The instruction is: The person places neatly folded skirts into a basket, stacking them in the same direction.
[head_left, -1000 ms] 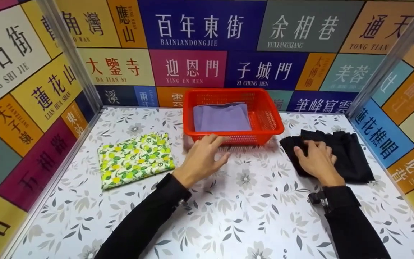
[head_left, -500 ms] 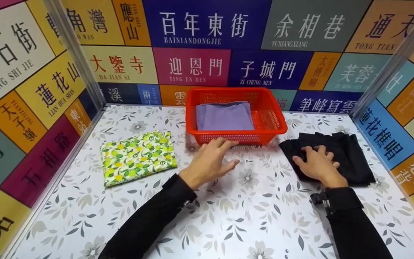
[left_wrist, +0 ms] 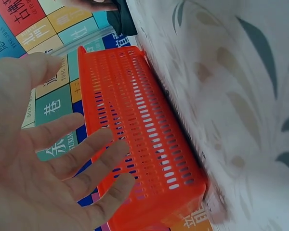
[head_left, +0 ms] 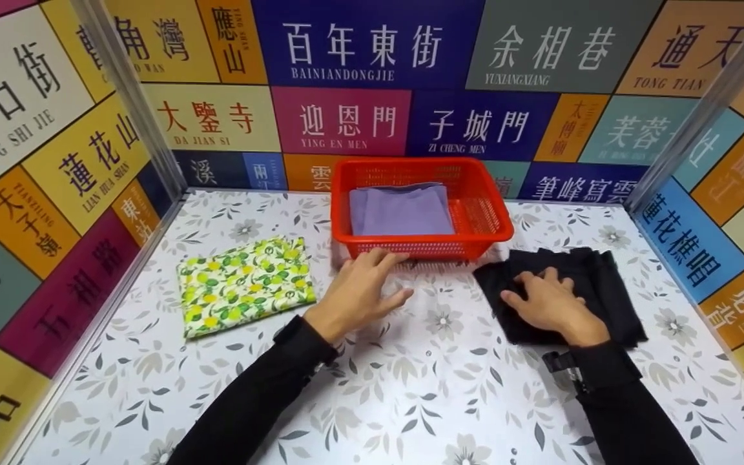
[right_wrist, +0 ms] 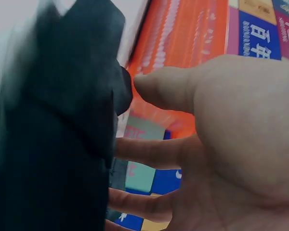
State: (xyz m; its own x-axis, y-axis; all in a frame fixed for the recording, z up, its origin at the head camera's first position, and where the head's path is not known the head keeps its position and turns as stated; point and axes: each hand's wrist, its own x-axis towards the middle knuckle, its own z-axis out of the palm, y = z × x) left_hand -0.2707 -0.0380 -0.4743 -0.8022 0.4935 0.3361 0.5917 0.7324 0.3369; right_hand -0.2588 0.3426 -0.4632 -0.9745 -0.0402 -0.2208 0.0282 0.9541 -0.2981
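A folded black cloth [head_left: 585, 265] with layered, creased edges lies on the right of the table. My right hand [head_left: 549, 303] rests on its left part, fingers spread and fingertips on the fabric. In the right wrist view, the thumb and fingertips meet the black cloth [right_wrist: 53, 139], fairly straight. My left hand [head_left: 356, 290] hovers in front of the red basket [head_left: 411, 248], fingers spread and loosely bent, holding nothing. The left wrist view shows its palm beside the perforated basket wall [left_wrist: 144, 120]. Folded purple cloth [head_left: 404, 210] lies inside the basket.
A folded lemon-print cloth [head_left: 246, 284] lies on the left, beside my left hand. The table [head_left: 411, 400] has a leaf-patterned cover. Panels printed with characters [head_left: 372, 58] enclose it at the back and both sides.
The black cloth has slid left and slightly toward me together with my right hand. My left hand stays in front of the basket, hardly moved.
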